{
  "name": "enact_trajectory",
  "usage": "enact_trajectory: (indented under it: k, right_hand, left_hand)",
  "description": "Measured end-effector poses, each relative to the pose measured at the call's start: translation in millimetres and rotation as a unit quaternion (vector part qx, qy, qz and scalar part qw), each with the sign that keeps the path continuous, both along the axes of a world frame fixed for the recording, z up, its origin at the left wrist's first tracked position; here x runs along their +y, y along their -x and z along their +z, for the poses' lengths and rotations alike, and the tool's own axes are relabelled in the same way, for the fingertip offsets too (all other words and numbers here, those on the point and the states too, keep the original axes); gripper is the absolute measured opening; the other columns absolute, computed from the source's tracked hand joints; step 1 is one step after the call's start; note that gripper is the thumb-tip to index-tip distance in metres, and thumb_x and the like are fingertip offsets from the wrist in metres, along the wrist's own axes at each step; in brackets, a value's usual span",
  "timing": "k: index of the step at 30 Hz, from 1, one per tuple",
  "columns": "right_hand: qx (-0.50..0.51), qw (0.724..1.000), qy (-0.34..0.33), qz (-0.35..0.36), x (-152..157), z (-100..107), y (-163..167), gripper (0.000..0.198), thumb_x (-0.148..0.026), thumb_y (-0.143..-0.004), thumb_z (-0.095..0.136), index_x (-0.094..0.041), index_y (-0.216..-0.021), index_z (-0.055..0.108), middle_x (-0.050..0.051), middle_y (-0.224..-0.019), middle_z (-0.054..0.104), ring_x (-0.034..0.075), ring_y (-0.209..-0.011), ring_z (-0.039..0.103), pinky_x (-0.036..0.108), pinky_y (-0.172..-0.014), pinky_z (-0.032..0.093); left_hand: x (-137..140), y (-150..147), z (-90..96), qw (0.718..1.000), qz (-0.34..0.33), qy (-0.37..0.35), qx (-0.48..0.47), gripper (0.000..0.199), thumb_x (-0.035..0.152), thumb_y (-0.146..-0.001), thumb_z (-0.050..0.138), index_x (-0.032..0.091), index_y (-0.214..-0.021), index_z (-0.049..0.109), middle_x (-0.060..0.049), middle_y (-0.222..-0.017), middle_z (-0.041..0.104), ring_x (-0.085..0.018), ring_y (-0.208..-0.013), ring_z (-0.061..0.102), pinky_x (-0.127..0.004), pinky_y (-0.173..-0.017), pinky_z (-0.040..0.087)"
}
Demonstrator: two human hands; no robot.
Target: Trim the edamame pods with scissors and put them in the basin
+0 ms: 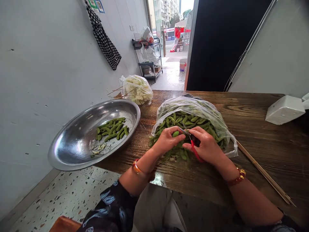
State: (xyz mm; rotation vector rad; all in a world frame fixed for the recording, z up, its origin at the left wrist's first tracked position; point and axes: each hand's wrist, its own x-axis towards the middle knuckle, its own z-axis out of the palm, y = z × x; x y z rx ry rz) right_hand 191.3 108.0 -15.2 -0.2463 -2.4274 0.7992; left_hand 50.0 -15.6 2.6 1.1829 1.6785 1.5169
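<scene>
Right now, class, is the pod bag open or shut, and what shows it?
Open: the bag gapes towards the person, with pods uncovered at its mouth and on the table.

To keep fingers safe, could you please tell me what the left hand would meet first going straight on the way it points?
The left hand would probably meet the scissors, held in the right hand, though exact depth is unclear.

The left hand (166,140) is pinching a plump green pod (176,133) while the right hand (207,145) is holding red-handled metal scissors (196,152) beside it, near a translucent white plastic bag (190,105) of green pods (172,120). Leftward, a shiny steel basin (70,145) is holding more on the brown wooden counter (260,141).
</scene>
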Motion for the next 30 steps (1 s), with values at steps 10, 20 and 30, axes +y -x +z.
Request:
enact_trajectory:
  k: [10,20,30]
  right_hand:
    - [-0.008,1.0,0.003,0.015,3.6,-0.7,-1.4,0.035,-0.043,-0.082,0.067,-0.018,-0.107,0.066,0.006,-0.091,0.063,0.02,-0.081,0.063,0.033,-0.076,0.052]
    - [-0.055,0.998,-0.001,0.018,4.3,5.1,-3.8,0.029,-0.038,-0.083,0.067,-0.019,-0.103,0.068,0.005,-0.085,0.065,0.019,-0.077,0.062,0.032,-0.07,0.05]
    - [-0.023,0.999,0.022,-0.022,2.9,2.7,-0.9,0.034,-0.041,-0.083,0.066,-0.017,-0.107,0.067,0.005,-0.086,0.064,0.018,-0.073,0.062,0.032,-0.069,0.051]
  left_hand:
    - [-0.8,6.4,-0.5,0.999,0.008,-0.002,0.047,0.019,0.033,-0.078,0.067,0.015,-0.081,0.07,-0.002,-0.077,0.065,-0.013,-0.074,0.056,-0.023,-0.072,0.044]
    - [-1.8,11.5,3.8,0.996,0.009,0.006,0.093,0.017,0.033,-0.075,0.069,0.017,-0.078,0.072,-0.003,-0.078,0.067,-0.017,-0.079,0.059,-0.028,-0.078,0.044]
    - [0.8,13.9,-2.0,0.979,0.081,-0.042,-0.18,0.028,0.034,-0.068,0.077,0.016,-0.082,0.06,0.006,-0.064,0.051,-0.002,-0.046,0.037,-0.016,-0.043,0.025]
